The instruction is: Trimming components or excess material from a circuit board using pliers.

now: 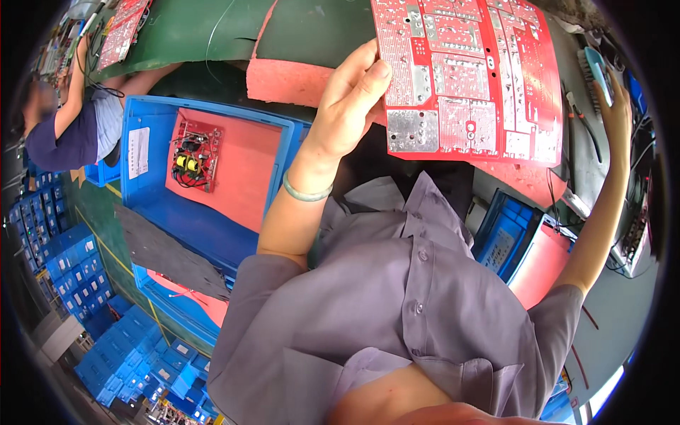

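Note:
My left hand (348, 103) grips the left edge of a large red circuit board (464, 85), thumb on top. The board's solder side faces up, with rows of silvery joints and bare metal patches. Far to the right, my right hand (618, 106) has its fingers wrapped round a light blue brush (598, 74) with pale bristles. The brush is apart from the board. Part of the right fingers is hard to see near the picture's dark rim. Beside the board's right edge lie pliers (582, 117) with dark and red handles.
At left stands a blue crate (205, 103) lined with pink foam, holding another red board (196, 157) with yellow components. A second blue crate (506, 234) is at right. Pink foam (287, 81) edges the green bench mat (205, 35). A co-worker (78, 127) sits at far left, near stacked blue bins (117, 354).

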Tool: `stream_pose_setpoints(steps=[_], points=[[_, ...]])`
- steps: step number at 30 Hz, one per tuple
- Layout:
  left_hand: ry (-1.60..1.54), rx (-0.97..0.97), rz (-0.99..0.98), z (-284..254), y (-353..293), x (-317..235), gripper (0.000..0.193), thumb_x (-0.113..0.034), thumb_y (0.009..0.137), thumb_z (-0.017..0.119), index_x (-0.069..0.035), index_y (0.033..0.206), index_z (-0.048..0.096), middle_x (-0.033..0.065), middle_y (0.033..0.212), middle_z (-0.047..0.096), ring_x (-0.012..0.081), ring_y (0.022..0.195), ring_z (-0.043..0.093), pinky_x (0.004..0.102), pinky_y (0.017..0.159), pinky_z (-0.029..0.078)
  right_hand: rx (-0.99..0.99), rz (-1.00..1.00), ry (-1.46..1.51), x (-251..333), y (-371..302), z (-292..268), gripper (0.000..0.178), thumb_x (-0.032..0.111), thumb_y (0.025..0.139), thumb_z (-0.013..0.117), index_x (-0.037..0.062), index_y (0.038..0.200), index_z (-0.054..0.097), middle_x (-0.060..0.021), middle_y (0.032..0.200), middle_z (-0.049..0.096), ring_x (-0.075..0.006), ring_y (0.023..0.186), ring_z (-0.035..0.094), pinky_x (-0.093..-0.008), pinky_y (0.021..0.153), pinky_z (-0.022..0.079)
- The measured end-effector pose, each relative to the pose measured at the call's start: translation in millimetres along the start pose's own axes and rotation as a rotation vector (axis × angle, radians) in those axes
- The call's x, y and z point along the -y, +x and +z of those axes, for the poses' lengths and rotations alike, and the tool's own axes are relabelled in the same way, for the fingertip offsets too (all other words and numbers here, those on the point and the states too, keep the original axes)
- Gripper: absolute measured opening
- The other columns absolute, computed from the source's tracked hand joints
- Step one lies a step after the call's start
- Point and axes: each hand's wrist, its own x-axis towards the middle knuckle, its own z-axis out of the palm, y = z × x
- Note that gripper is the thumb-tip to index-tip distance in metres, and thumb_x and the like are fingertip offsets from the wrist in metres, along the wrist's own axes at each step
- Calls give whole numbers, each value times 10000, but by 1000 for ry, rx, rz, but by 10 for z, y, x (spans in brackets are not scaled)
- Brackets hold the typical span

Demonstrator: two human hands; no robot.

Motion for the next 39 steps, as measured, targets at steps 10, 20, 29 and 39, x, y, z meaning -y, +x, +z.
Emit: stream_pose_setpoints(steps=[10, 20, 29, 39], points=[[-43, -1, -43, -12, -24, -44, 433, -70, 924, 405, 53, 1334, 336, 108, 1194, 540, 145, 1057, 547, 281, 891, 449, 86, 179, 89, 484, -35, -541, 580, 422, 833, 615, 96, 1296, 487, -182, 1170, 584, -265, 1082, 572, -325, 909, 423], [23, -125, -42, 105, -20, -47, 450, -73, 900, 398, 96, 1313, 343, 139, 1231, 523, 199, 1098, 533, 312, 944, 408, 168, -489, 738, 2790, -616, -1626, 541, 73, 696, 668, -11, 1205, 505, -128, 799, 512, -252, 651, 571, -343, 589, 495], [264, -146, 134, 98, -111, 15, 369, -114, 934, 489, 53, 1259, 437, 82, 1165, 563, 124, 1042, 518, 270, 924, 384, 99, -4, 565, 1899, -195, -1151, 423, 276, 769, 705, 78, 1129, 601, -164, 942, 646, -295, 861, 637, -329, 732, 484], [300, -123, 138, 90, -107, 36, 378, -111, 938, 465, 62, 1269, 412, 101, 1200, 534, 148, 1085, 504, 298, 952, 374, -161, 229, 241, 983, -533, -840, 480, 309, 823, 645, 146, 1259, 527, -152, 1150, 592, -284, 992, 606, -337, 826, 467]])
